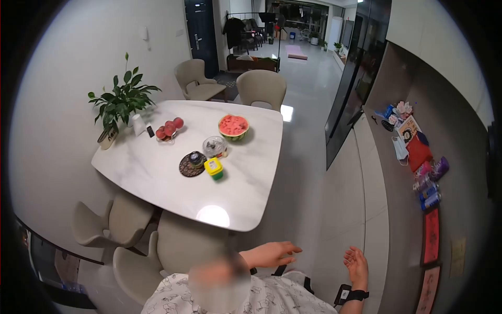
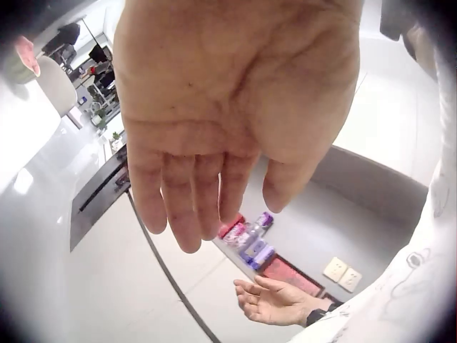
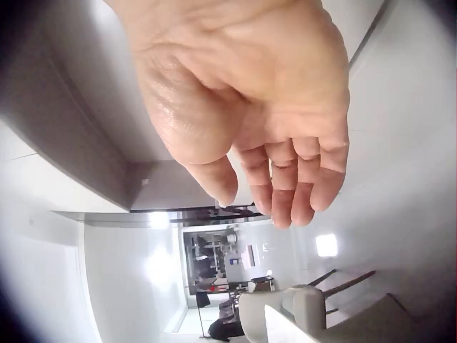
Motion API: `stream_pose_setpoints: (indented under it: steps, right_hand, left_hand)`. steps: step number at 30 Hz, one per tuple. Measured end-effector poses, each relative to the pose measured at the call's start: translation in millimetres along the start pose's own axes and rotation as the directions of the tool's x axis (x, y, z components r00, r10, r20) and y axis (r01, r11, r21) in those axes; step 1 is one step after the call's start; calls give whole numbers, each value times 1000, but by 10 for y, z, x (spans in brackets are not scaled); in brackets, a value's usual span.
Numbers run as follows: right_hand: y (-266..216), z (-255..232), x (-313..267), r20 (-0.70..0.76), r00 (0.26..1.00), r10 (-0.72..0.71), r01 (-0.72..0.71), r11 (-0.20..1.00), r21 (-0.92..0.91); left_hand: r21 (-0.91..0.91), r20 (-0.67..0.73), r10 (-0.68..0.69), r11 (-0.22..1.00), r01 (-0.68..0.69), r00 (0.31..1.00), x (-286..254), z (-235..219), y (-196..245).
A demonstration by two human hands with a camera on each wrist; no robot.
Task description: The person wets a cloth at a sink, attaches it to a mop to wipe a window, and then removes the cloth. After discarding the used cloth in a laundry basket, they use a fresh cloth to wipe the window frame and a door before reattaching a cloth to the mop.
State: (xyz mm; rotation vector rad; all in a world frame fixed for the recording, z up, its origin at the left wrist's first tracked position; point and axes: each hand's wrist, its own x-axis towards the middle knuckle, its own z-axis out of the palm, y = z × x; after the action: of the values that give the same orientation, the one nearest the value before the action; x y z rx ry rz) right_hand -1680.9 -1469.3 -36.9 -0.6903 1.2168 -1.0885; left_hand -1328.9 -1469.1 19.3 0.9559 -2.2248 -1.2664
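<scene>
My left hand (image 1: 272, 255) hangs in the air past the near corner of the marble-patterned table (image 1: 246, 193), holding nothing. In the left wrist view its palm faces the camera with fingers relaxed. My right hand (image 1: 356, 267) is held up beside the low cabinets, also with nothing in it and its fingers loosely bent. On the table are a cut watermelon (image 1: 233, 127), a clear bowl (image 1: 214, 147), a yellow-lidded green tub (image 1: 214, 168), a dark jar (image 1: 195, 159) on a patterned mat, and several red fruits (image 1: 170, 128). Both hands are apart from these.
Beige chairs (image 1: 193, 238) stand at the table's near side, more at its far side. A potted plant (image 1: 123, 94) is against the wall. To the right, a cabinet niche holds several cans (image 1: 430, 196), a red bag (image 1: 418, 150) and a face mask (image 1: 400, 150).
</scene>
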Motion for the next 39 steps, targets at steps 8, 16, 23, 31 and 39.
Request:
stream_pose_setpoints:
  steps: [8, 16, 23, 31, 39]
  right_hand:
    - [-972, 71, 2968, 146, 989, 0, -8, 999, 50]
    - [-2525, 1657, 5752, 538, 837, 102, 35, 970, -239]
    - [-2952, 2820, 8094, 625, 744, 238, 86, 893, -442]
    - [-4053, 2377, 10177, 327, 901, 284, -80, 850, -521]
    - [-5187, 1762, 12811, 127, 955, 268, -210, 913, -350]
  left_hand:
    - [40, -221, -193, 978, 206, 956, 1796, -799, -808]
    - [-151, -426, -372, 928, 340, 825, 3205, -2074, -1269]
    - [-87, -569, -317, 941, 327, 759, 4675, -3497, -2436]
    - [-131, -489, -243, 970, 204, 838, 6470, -5730, -3195]
    - [-63, -478, -373, 918, 392, 795, 8904, -7382, -3717]
